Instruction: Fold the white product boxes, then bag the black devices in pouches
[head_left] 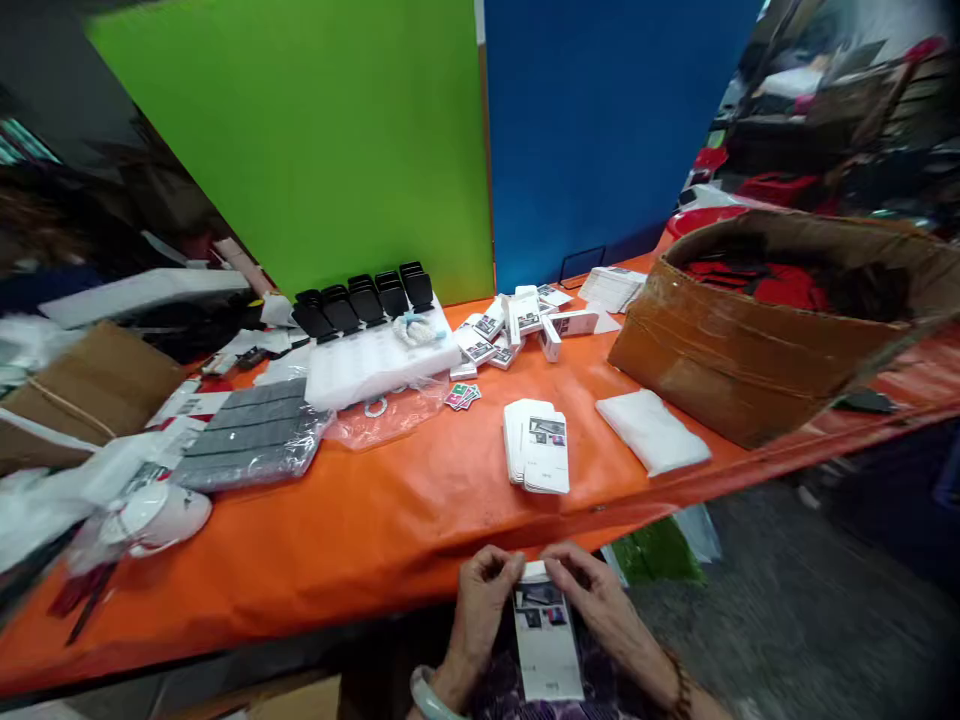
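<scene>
Your left hand (484, 605) pinches the upper left corner of a white box (551, 655) between thumb and forefinger. Your right hand (600, 605) does likewise at the upper right corner, so both are nearly closed, their other fingers loosely curled. The box is off the surface (375, 540), just before its front edge and above your lap, printed face toward you. The step in hand looks like work on the box's top end; your fingertips cover too much to tell whether a flap there is tucked or loose. As a judgement, the next move calls for light, even pressure from both thumbs, keeping the two corners level so that the card does not crease.

Beyond the front edge, straight ahead of you, lies a stack (546, 455) of similar printed pieces, not quite squared up. To its right is a white packet (652, 430), and past that, by the surface's right end, a brown carton (720, 350). Farther back, left of the stack, are small cards (462, 396), then white foam (382, 365) bearing black stands. Near the back edge sits a jumbled pile (506, 325) of boxes, before a green board (322, 140).
</scene>
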